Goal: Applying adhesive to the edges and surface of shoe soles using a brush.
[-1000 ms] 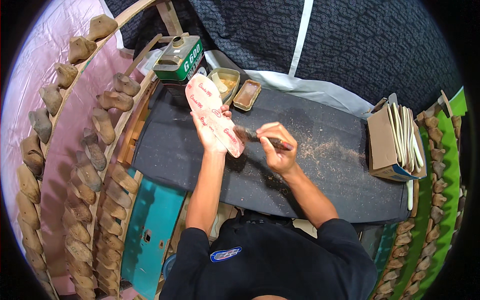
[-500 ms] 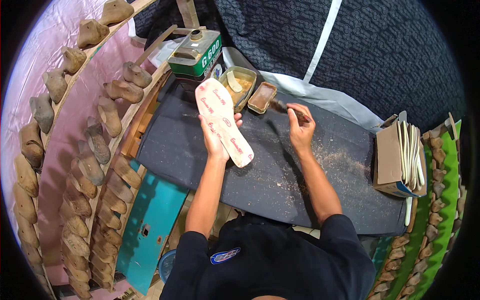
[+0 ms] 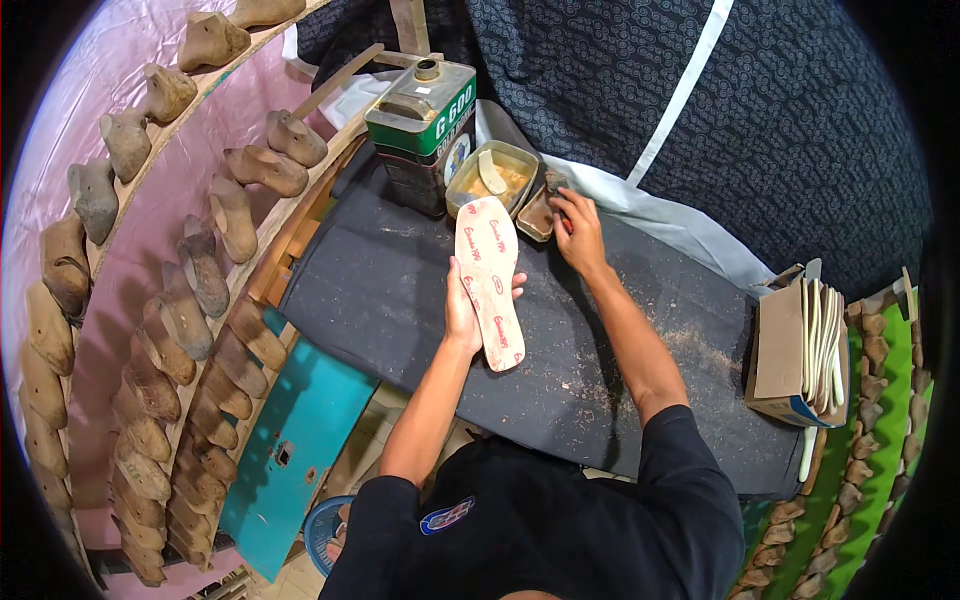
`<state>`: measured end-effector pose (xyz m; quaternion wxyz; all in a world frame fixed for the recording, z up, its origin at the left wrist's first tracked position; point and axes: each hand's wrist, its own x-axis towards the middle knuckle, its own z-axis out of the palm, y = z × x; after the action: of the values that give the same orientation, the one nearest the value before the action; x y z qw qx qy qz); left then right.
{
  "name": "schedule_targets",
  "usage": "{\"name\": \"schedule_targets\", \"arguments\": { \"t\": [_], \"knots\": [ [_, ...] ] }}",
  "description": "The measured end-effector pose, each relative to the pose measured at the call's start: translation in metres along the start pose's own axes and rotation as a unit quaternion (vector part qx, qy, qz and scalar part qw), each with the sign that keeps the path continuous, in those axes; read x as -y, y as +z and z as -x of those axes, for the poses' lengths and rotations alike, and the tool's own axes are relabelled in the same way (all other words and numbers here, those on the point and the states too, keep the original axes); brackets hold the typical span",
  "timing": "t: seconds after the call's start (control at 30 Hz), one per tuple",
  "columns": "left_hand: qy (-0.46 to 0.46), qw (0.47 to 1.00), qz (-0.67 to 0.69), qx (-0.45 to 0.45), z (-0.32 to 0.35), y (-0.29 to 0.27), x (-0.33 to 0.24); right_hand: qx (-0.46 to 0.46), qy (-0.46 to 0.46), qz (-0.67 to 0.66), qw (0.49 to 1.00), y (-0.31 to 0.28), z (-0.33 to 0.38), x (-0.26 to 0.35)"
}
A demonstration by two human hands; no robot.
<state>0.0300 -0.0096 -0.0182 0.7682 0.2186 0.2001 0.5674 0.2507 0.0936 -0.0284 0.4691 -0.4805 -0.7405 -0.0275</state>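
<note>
My left hand point(image 3: 461, 312) is closed round a pale shoe insole point(image 3: 489, 265) with red print, supporting it from below and along its edges over the dark table. My right hand point(image 3: 584, 240) is closed on a brush point(image 3: 556, 183) with a dark, worn head and a bit of red by the fingers. Hand and brush are over a small brown rectangular tray point(image 3: 535, 222), whose inside is partly covered. Touching that tray is a larger tub point(image 3: 461, 186) of yellowish paste, with a pale flat piece point(image 3: 491, 172) in it.
A green and black metal can point(image 3: 408, 130) stands left of the tub. At the right, a cardboard box point(image 3: 777, 345) holds several upright insoles. Wooden shoe lasts point(image 3: 203, 265) line racks at the left, and shavings point(image 3: 690, 345) litter the table point(image 3: 390, 300). A patterned dark curtain point(image 3: 790, 130) hangs behind.
My right hand has brought the brush left to the small tray. The insole in my left hand has shifted right and nearer me, and is turned more upright. The whole view has shifted slightly.
</note>
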Motion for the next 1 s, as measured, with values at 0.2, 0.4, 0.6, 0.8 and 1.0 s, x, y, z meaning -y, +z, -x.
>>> {"name": "schedule_targets", "arguments": {
  "t": [0.2,0.4,0.6,0.8,1.0],
  "knots": [
    [-0.008,1.000,0.028,-0.006,0.005,0.007,0.005,0.052,-0.002,0.026,0.998,-0.001,0.012,0.006],
    [-0.011,1.000,0.015,-0.010,0.020,0.011,0.010,0.026,-0.004,0.030,0.999,-0.021,0.020,0.027],
    [0.041,0.999,0.018,-0.015,0.068,0.007,-0.001,0.002,0.008,-0.084,0.996,-0.050,0.044,0.125],
    [0.119,0.988,0.002,-0.101,0.151,-0.012,0.001,0.144,-0.003,-0.270,0.952,-0.046,0.123,0.213],
    [0.181,0.969,0.053,-0.161,0.240,-0.013,0.030,0.269,0.046,-0.322,0.907,-0.035,0.187,0.261]
  ]
}}
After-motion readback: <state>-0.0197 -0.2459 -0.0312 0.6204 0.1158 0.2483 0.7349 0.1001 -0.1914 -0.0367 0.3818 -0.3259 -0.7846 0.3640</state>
